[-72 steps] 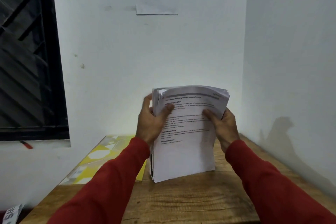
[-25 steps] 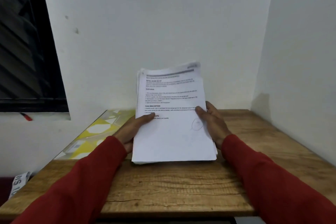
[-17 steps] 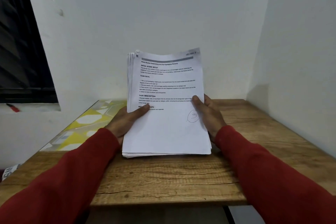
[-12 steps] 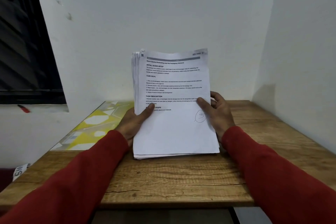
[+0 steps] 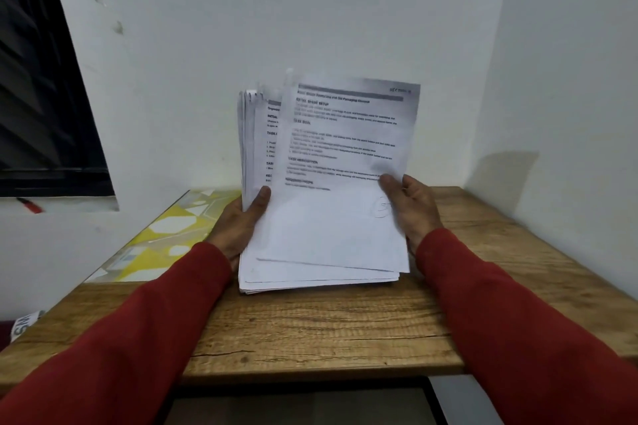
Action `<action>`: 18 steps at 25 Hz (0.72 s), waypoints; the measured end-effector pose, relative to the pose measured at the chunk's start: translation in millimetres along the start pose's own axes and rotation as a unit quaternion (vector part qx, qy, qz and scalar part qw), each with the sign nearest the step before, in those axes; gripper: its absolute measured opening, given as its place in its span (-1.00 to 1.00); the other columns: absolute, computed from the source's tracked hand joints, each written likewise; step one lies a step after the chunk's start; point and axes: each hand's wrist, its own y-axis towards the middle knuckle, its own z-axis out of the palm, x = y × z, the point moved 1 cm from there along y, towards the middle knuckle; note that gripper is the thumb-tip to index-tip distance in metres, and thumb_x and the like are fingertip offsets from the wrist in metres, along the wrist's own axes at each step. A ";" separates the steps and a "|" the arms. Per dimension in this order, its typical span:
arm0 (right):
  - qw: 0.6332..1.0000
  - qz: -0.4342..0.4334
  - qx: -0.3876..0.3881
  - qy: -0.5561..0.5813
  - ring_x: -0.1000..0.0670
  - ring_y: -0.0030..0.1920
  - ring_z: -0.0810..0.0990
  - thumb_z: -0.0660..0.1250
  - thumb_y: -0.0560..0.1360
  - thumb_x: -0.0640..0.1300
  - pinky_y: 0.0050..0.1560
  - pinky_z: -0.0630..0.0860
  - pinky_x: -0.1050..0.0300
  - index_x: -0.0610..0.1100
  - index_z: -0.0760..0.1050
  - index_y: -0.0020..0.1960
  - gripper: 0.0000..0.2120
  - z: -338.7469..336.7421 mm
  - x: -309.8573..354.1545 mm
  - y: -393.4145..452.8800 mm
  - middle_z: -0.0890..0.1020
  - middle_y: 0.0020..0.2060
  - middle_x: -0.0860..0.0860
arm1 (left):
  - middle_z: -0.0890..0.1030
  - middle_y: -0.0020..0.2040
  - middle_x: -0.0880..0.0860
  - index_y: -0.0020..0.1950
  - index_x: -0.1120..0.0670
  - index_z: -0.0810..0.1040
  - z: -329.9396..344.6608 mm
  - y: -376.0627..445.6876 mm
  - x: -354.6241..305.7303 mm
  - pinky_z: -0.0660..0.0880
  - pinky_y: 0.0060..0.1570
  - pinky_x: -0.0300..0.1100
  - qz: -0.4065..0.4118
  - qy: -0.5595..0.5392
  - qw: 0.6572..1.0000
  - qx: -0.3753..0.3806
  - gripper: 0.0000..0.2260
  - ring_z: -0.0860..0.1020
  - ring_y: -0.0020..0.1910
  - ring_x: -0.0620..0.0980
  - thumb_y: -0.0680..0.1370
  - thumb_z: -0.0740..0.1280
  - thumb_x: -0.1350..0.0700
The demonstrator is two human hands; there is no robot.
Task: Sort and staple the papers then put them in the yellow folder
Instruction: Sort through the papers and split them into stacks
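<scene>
White printed papers stand tilted on wooden table; top sheet pulled rightward off stack. Left hand grips stack's left edge, thumb in front. Right hand pinches top sheet. Sorting looks barely begun; nothing stapled, no stapler visible. Yellow folder lies flat at left, shut. White corner walls, dark window.

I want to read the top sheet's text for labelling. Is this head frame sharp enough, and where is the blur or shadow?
Head view: the top sheet is motion-blurred, only its bold headings faintly legible; its upper right corner is shaded grey; the right hand casts a soft shadow on the right wall; the wooden table grain is sharp.
</scene>
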 end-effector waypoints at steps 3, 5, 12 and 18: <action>0.981 0.005 -0.085 -0.172 -0.04 -0.11 0.66 0.38 0.56 -0.11 -0.05 0.61 0.15 -0.22 0.63 0.12 -0.78 -57.7 10.0 16.9 0.71 -0.07 -0.08 | 0.67 0.13 0.16 0.13 0.04 0.59 -15.0 6.4 -0.3 0.55 0.16 0.19 -0.007 0.036 0.999 -0.031 -0.75 0.65 0.10 0.20 0.55 0.35 -0.07; 0.940 0.030 -0.110 -0.321 -0.14 0.01 0.66 0.38 0.54 -0.10 0.03 0.56 0.06 -0.24 0.63 0.12 -0.75 -113.4 12.4 27.0 0.70 0.01 -0.16 | 0.68 0.11 0.13 0.11 0.00 0.59 -24.3 11.1 1.0 0.54 0.19 0.19 -0.012 0.069 0.997 -0.032 -0.76 0.65 0.09 0.17 0.54 0.36 -0.11; 0.831 0.148 -0.044 -0.534 -0.11 0.04 0.53 0.45 0.49 -0.12 0.02 0.33 0.14 -0.19 0.53 0.29 -0.60 -187.4 10.7 34.8 0.62 0.18 -0.17 | 0.69 0.04 0.08 0.09 0.01 0.58 -26.5 18.0 5.3 0.62 0.00 0.00 -0.011 0.055 0.998 -0.039 -0.81 0.68 -0.06 0.06 0.58 0.33 -0.07; 0.846 -0.099 -0.169 -0.496 -0.15 0.05 0.57 0.44 0.47 0.10 0.09 0.51 -0.03 -0.05 0.52 0.16 -0.65 -135.6 28.5 24.6 0.62 -0.05 -0.09 | 0.70 0.08 0.10 0.15 0.02 0.59 -18.4 14.2 8.4 0.60 0.07 0.08 -0.009 0.059 0.998 -0.012 -0.51 0.68 0.04 0.14 0.37 0.46 -0.26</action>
